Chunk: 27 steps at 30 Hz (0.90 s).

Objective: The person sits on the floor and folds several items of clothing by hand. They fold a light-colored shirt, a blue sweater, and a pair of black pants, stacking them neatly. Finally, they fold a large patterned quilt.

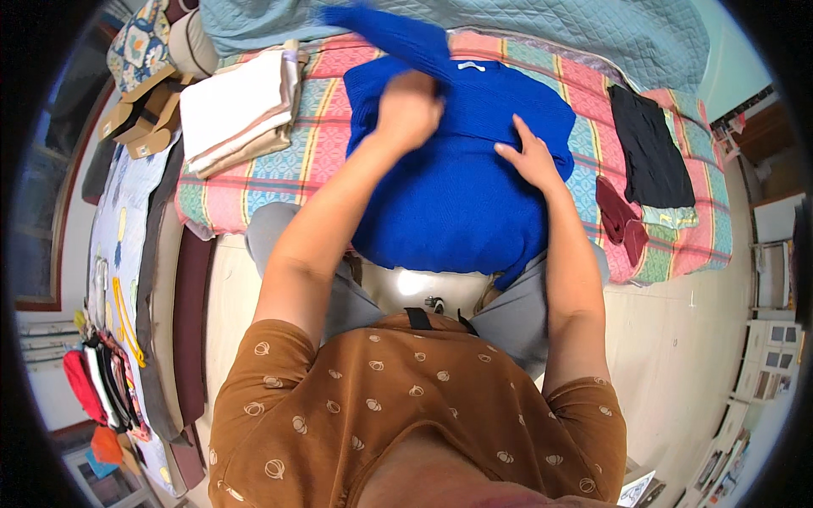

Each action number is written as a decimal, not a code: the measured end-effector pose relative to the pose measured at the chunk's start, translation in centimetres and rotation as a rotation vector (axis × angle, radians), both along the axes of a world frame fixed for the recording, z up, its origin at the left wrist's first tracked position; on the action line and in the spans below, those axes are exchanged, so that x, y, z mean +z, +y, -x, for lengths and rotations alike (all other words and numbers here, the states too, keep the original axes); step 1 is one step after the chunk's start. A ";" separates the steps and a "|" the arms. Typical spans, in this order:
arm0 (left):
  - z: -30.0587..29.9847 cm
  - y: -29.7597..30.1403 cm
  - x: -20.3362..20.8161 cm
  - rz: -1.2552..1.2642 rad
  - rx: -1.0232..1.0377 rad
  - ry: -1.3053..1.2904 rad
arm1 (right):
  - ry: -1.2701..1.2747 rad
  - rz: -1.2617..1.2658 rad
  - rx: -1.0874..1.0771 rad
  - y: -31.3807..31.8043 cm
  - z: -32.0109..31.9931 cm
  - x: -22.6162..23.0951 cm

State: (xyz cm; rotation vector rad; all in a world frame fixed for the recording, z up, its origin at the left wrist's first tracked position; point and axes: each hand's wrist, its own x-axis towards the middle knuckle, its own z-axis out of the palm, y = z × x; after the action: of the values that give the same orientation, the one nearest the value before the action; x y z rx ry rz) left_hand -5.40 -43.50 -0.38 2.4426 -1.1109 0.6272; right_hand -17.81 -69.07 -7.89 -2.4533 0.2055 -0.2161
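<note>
A blue ribbed knit sweater (449, 212) lies spread in front of me, its collar label at the far side and its lower part hanging over the near edge of the bed. My left hand (410, 110) is closed around one of its sleeves, and the sleeve's loose end is raised toward the far left, smeared by motion. On the right part of the sweater rests my right hand (530, 159), thumb and fingers apart, pressing lightly on the knit and gripping nothing.
A checked bedspread (326, 72) covers the bed. At left stand a stack of folded white and beige cloths (233, 110) and an open cardboard box (148, 114). Folded black clothing (652, 152) and a dark red cloth item (618, 216) lie at right. A light blue quilt (542, 34) runs behind.
</note>
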 end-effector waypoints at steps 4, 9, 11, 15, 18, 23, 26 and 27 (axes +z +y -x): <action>2.4 0.3 -9.4 -0.151 -0.158 0.029 | -0.125 -0.714 -0.217 1.8 -1.2 2.6; -0.2 3.2 -7.1 -0.007 -0.169 0.020 | -0.161 -1.061 -0.282 -1.8 -3.1 1.0; -2.3 4.7 -7.0 0.072 0.045 -0.146 | -0.179 -1.225 -0.421 -2.7 -4.1 0.1; -7.5 7.9 -9.7 0.155 0.479 0.413 | -0.307 -1.622 -0.481 -4.1 -6.0 -1.1; -8.1 8.1 -9.2 0.238 0.429 0.577 | -0.344 -1.641 -0.522 -4.6 -5.7 -1.3; -11.2 9.2 -10.3 1.057 0.184 1.117 | -0.467 -1.751 -0.291 -5.2 -5.3 0.4; -11.7 10.7 -12.5 1.179 0.188 1.101 | -0.391 -1.622 -0.385 -6.4 -5.1 -0.9; -11.6 10.2 -12.8 1.159 0.269 1.012 | -0.412 -1.460 -0.463 -7.0 -4.7 -2.3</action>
State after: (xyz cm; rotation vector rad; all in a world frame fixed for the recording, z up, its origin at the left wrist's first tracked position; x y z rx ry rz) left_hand 6.18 -33.34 -13.22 1.4620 0.0627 -0.0178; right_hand -13.15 -76.05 -10.23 -0.8667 0.5141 -0.5248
